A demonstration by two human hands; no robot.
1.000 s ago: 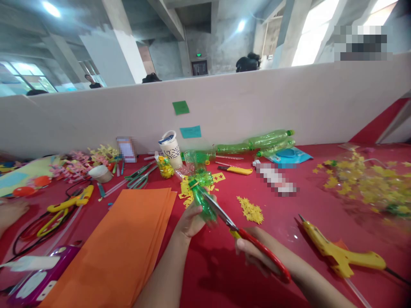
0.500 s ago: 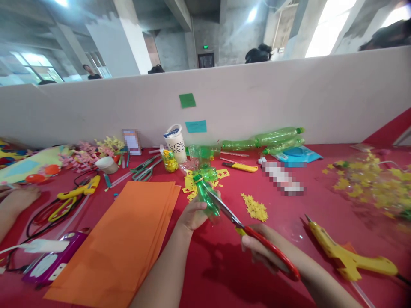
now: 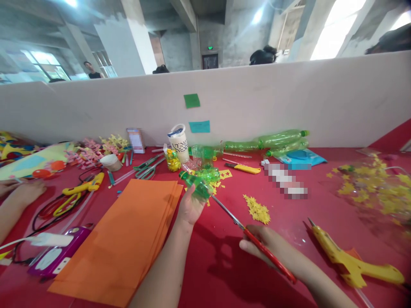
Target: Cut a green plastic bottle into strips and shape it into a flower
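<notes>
My left hand (image 3: 192, 208) is closed around a green plastic bottle piece (image 3: 199, 186), its capped neck pointing to the upper left. In my right hand (image 3: 261, 239) is a pair of red-handled scissors (image 3: 228, 215), seen nearly edge-on. The blade tips meet the cut lower right end of the bottle piece; whether they are around its edge I cannot tell. Behind the bottle piece lie green plastic strips (image 3: 208, 174) and punched yellow scraps (image 3: 226, 174). A pile of small yellow stars (image 3: 257, 209) rests just beyond the scissors.
Orange sheets (image 3: 128, 231) cover the table left of my arm. A yellow glue gun (image 3: 340, 252) lies at the right, a utility knife (image 3: 244, 168) farther back. Green bottles (image 3: 282, 137) line the partition (image 3: 240, 102). Another person's hand (image 3: 30, 190) is at the far left by cables.
The bottle piece has turned from steep to more sideways, its neck shifting left. My left hand has rotated with it. The scissors have rolled edge-on, and their tips now sit at the bottle's cut end.
</notes>
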